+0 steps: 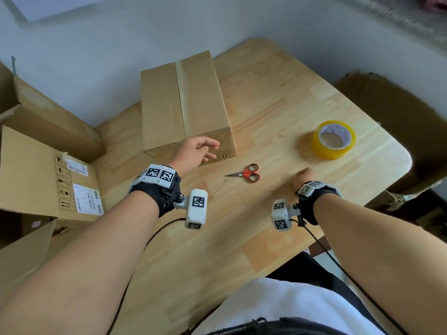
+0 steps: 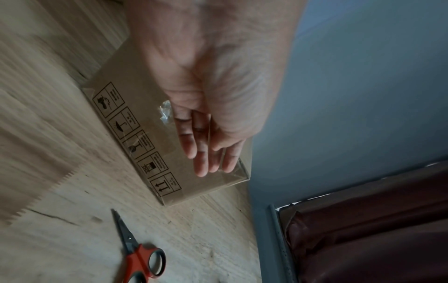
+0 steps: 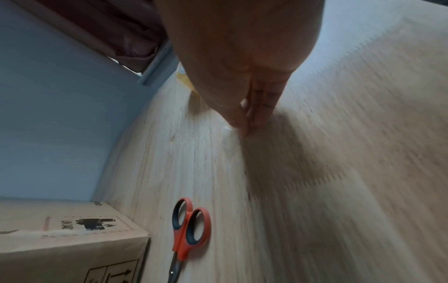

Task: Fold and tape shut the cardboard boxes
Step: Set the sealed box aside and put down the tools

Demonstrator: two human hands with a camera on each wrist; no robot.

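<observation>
A closed cardboard box [image 1: 183, 102] lies on the wooden table [image 1: 278, 97], with clear tape along its top seam. My left hand [image 1: 196, 151] hovers in front of the box's near end, fingers relaxed and holding nothing; the left wrist view shows the straight fingers [image 2: 203, 153] before the end face with printed symbols [image 2: 135, 137]. My right hand [image 1: 302, 177] is low over the table between the scissors [image 1: 246, 174] and the yellowish tape roll [image 1: 333, 140], fingers [image 3: 257, 107] straight, holding nothing. The box corner [image 3: 72, 245] and the scissors [image 3: 189, 229] show in the right wrist view.
More cardboard boxes [image 1: 43, 170] are stacked at the left beside the table. An open dark carton [image 1: 396, 112] stands beyond the table's right edge. A wall [image 1: 121, 44] runs behind the table. Orange-handled scissors [image 2: 140, 252] lie near the box end.
</observation>
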